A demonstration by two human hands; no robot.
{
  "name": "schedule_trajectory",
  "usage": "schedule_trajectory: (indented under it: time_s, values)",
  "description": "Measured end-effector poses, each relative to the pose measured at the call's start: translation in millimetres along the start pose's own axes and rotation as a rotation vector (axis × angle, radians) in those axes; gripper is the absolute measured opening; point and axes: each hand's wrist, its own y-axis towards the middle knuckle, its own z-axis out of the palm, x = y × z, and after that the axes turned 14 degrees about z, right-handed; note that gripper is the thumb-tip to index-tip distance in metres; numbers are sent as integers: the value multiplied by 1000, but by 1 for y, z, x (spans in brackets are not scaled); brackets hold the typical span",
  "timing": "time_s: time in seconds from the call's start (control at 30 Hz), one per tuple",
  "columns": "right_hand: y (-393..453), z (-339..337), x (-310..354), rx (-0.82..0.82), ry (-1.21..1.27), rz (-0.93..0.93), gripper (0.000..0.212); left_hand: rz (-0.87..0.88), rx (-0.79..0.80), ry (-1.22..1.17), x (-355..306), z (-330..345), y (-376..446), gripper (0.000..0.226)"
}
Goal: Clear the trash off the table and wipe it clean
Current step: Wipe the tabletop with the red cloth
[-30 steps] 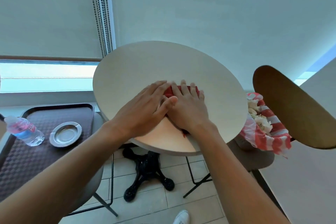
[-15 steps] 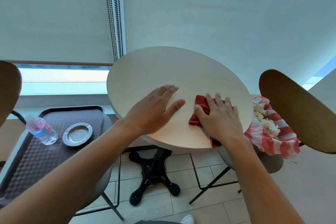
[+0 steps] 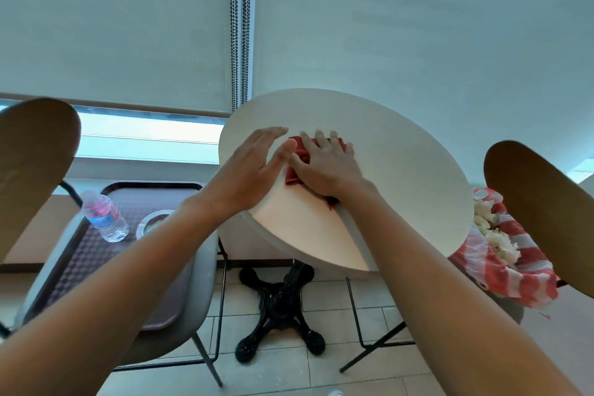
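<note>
— Pale blinds are hanging behind a round surface (image 3: 401, 170) on a black iron foot (image 3: 279, 309). Where is the red cloth (image 3: 297, 159) sitting on it?

— Toward the surface's left half, short of its rim. The right hand (image 3: 328, 167) is lying flat on top of the cloth, fingers straight and spread, pressing it down rather than gripping; red is showing past the fingertips, beside the thumb and under the wrist.

— And the left hand (image 3: 254, 167)?

— It is reaching in over the surface's left edge, just beside the cloth, fingers straight and relaxed, holding nothing. Its thumb is lying against the right hand's thumb at the cloth's left edge.

— What is sitting around the surface?

— Left of it, a brown tray (image 3: 96, 267) is resting on a grey chair, carrying a water bottle (image 3: 104, 217) on its side and a small metal dish (image 3: 154, 223). Right of it, a red-and-white striped bag (image 3: 520, 273) holding crumpled white paper is sitting on another chair.
</note>
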Motion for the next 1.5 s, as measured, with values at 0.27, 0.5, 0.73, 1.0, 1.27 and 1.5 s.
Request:
schedule_trajectory:
  time_s: [0.27, 0.5, 0.73, 1.0, 1.27, 1.5]
  values:
    - [-32, 5, 49, -15, 46, -509, 66, -68, -21, 0, 1, -22, -11, 64]
    - [-91, 5, 7, 9, 6, -563, 62, -56, -5, -5, -12, -15, -24, 59]
    - [-133, 1, -47, 22, 28, -336, 65, 59, 104, 28, -41, 28, -32, 63]
    - [-123, -2, -113, 26, 77, 84, 69, 129, 211, 155, -73, 60, -10, 69]
    - [-64, -6, -173, -5, 105, 370, 72, 87, 291, 226, -76, 81, 6, 72]
    - [20, -18, -208, -28, 78, 491, 74, 33, 295, 251, -72, 83, 15, 73]
